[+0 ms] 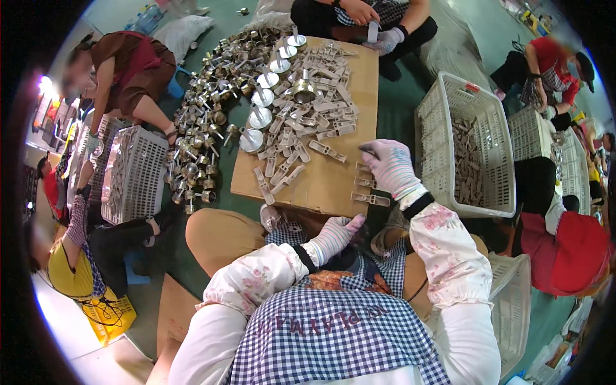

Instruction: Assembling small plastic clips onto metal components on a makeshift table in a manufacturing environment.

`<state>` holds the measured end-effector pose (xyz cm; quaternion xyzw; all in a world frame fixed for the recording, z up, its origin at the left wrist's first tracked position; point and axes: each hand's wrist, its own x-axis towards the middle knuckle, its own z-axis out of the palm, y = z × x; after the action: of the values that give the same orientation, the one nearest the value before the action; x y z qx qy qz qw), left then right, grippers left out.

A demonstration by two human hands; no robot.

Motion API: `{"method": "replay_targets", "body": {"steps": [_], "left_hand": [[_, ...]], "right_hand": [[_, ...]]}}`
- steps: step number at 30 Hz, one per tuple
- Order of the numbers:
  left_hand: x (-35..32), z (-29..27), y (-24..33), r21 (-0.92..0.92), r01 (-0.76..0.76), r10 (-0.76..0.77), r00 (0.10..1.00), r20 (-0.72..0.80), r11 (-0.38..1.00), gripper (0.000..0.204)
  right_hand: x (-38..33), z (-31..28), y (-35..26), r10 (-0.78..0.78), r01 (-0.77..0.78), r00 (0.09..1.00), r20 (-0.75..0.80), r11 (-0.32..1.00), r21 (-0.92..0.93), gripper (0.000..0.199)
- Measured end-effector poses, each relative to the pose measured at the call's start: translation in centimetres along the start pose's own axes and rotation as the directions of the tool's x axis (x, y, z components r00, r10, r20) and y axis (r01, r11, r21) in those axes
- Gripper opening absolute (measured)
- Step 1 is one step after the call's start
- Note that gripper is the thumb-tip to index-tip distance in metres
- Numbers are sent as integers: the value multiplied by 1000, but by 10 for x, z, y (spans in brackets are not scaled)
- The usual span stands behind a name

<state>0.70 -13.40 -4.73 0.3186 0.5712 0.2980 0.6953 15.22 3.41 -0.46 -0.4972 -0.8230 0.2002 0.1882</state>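
Observation:
My right hand (393, 168), in a striped glove, is over the right edge of a cardboard box (256, 176). Its fingers are bent together; anything in them is hidden. Just below them, a short row of grey clip-like pieces (370, 199) lies along that edge. My left hand (335, 239), gloved alike, is low in front of the box, fingers curled and thumb pointing right; I cannot see what it holds. A heap of the same grey pieces (301, 131) covers the middle of the box. White discs with metal stems (259, 118) line its left side, and a metal cup (303, 90) stands among the pieces.
Many shiny metal cups with stems (204, 131) are piled left of the box. A white crate (443, 173) with grey pieces inside stands to the right; another crate (138, 173) is at left. Across the box, a co-worker's gloved hand (387, 42) is busy. Others work at both sides.

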Motion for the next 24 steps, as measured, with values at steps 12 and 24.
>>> {"method": "replay_targets", "body": {"steps": [12,24], "left_hand": [[12,-10,-14,-49,102,-94,985,146,994,58],[43,-10,-52,265,-10,20,999,-33,964,47]], "right_hand": [[65,33,-99,182,-49,893,412,948,-314,61],[0,-46,-19,229,-251,967,109,788,562,27]]}}
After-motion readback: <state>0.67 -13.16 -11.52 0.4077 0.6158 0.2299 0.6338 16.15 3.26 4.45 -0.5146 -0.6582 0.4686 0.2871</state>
